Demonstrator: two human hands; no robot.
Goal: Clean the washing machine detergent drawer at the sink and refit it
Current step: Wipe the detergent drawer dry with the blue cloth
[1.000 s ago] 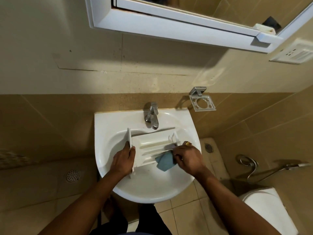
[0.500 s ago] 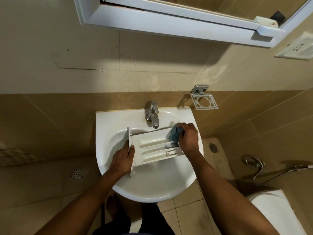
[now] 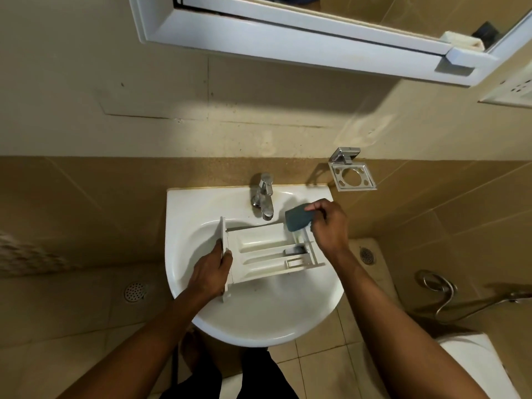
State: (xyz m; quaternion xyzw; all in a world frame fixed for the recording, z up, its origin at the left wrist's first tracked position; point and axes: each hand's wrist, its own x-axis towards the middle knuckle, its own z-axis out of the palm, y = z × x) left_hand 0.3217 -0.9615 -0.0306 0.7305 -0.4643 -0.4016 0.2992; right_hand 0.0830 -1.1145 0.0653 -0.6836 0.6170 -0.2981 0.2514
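Up from the drawer point(image 3: 259, 250) comes our right grip point(image 3: 329, 228), pinching the sponge point(image 3: 298, 219); our left grip point(image 3: 210, 269) clamps the drawer's front to steady it.

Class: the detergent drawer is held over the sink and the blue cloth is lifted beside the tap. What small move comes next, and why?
Probably lower the blue cloth into the small end compartments of the detergent drawer and wipe. The right hand pinches the cloth above that end, while the left hand grips the front panel.
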